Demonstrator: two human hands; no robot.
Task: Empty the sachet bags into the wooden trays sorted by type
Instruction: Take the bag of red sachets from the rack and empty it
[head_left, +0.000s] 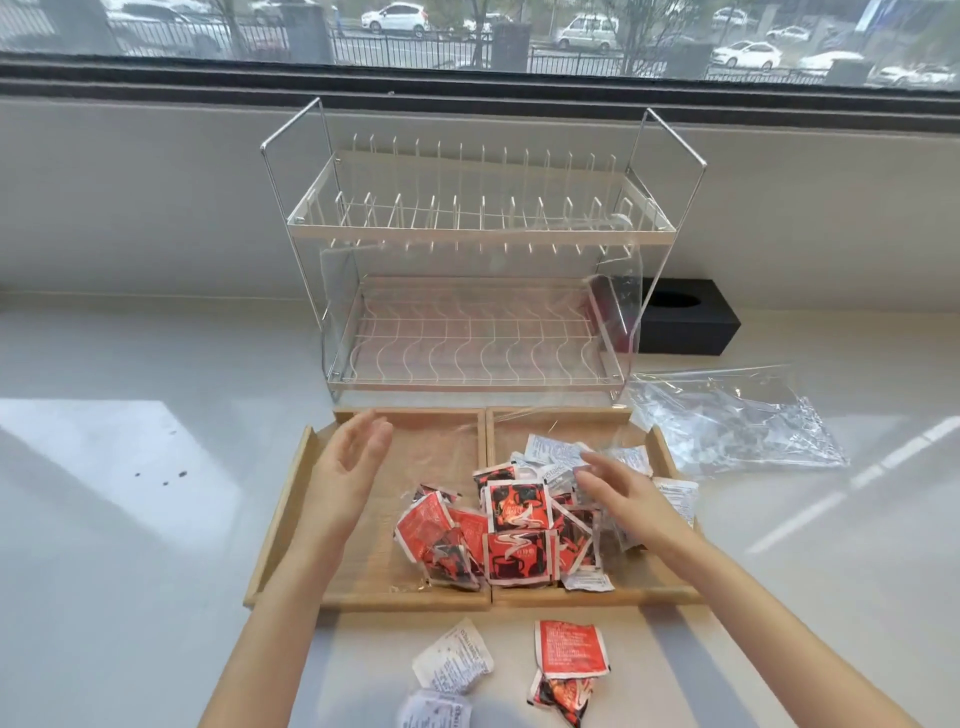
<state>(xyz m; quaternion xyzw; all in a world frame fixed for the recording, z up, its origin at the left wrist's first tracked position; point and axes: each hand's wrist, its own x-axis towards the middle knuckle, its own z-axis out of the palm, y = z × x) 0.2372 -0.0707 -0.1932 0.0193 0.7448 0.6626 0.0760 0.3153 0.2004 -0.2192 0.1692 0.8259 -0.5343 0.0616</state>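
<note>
Two wooden trays lie side by side, the left tray (291, 499) and the right tray (660, 436). A pile of red sachets (519, 525) straddles the divide between them. White sachets (556, 449) sit at the back of the right tray. My left hand (358, 457) hovers open over the left tray, holding nothing. My right hand (618, 499) is spread over the pile's right side, fingers apart, near crinkled clear film. A blurred clear bag (621, 291) hangs in front of the rack, apart from both hands.
A wire dish rack (467, 208) stands right behind the trays. An empty clear bag (737, 421) lies to the right, a black tissue box (685, 322) behind it. Two white sachets (454, 657) and two red sachets (571, 649) lie on the counter in front.
</note>
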